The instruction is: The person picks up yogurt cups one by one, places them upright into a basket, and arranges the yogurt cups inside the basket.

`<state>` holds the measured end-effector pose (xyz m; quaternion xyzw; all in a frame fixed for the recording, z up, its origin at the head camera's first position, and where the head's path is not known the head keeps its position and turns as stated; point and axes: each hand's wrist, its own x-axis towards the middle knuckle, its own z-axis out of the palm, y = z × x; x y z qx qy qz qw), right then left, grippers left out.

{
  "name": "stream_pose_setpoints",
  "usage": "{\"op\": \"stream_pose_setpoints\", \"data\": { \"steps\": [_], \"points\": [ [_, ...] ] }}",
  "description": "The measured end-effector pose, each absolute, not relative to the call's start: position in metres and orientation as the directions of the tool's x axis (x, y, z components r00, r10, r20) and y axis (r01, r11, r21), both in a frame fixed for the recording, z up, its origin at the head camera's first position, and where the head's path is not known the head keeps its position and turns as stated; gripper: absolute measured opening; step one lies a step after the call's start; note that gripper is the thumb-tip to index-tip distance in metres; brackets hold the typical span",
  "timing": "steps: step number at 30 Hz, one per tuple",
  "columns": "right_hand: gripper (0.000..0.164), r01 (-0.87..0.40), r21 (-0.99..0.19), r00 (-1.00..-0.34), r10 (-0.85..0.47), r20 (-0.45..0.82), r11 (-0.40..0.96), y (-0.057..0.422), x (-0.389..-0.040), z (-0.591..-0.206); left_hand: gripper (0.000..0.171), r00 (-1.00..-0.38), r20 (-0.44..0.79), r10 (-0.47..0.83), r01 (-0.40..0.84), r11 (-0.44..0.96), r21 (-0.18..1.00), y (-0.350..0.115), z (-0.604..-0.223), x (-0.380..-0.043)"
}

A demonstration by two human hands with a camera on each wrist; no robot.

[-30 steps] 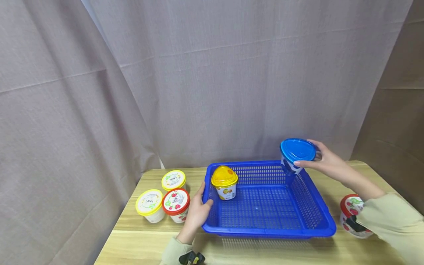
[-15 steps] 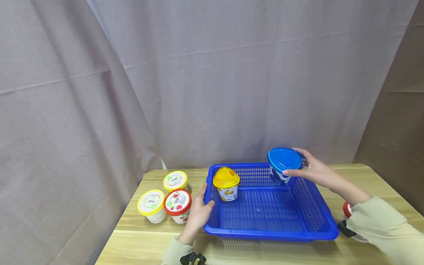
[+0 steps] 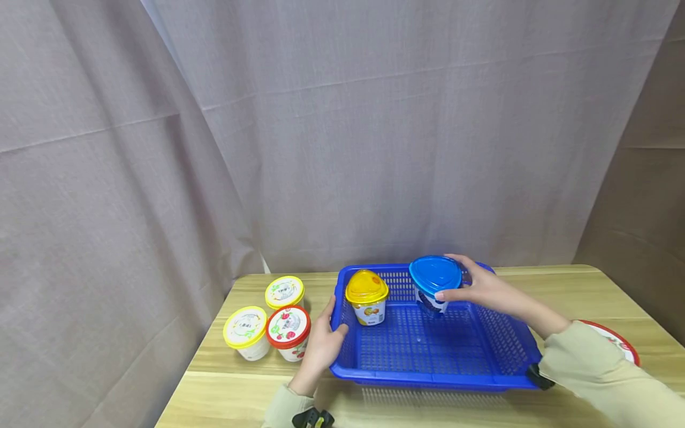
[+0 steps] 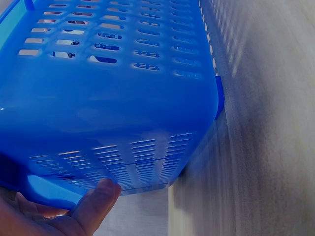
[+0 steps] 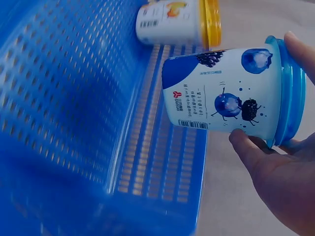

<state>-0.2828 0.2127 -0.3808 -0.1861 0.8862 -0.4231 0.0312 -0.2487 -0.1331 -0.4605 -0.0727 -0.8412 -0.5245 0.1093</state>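
In the head view my right hand grips a yogurt cup with a blue lid, held over the back part of the blue plastic basket. Blueberries are printed on that blueberry yogurt cup, and my thumb and fingers are round its lid end. My left hand holds the basket's left rim, the thumb inside. A finger lies against the outer wall in the left wrist view. Inside the basket, at the back left, stands a yogurt cup with a yellow domed lid.
Left of the basket stand two tubs with yellow rims, the front yellow-rimmed tub and the rear yellow-rimmed tub, beside a red-rimmed tub. Another red-rimmed tub is mostly hidden behind the right sleeve. A grey curtain hangs behind the wooden table.
My right hand has carried the blue-lidded yogurt cup left and lower, from the basket's back right corner toward its middle. The right sleeve now covers more of the red-rimmed tub. My left hand stays put.
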Motion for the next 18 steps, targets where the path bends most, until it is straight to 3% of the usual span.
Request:
{"op": "stream_pose_setpoints", "data": {
  "steps": [18],
  "points": [
    [0.099, -0.327, -0.751, -0.885, -0.464, 0.031, 0.574, 0.169, -0.288, -0.386, 0.070, -0.960, 0.278, 0.022, 0.263, 0.409, 0.874, -0.133, -0.462, -0.249]
  ]
}}
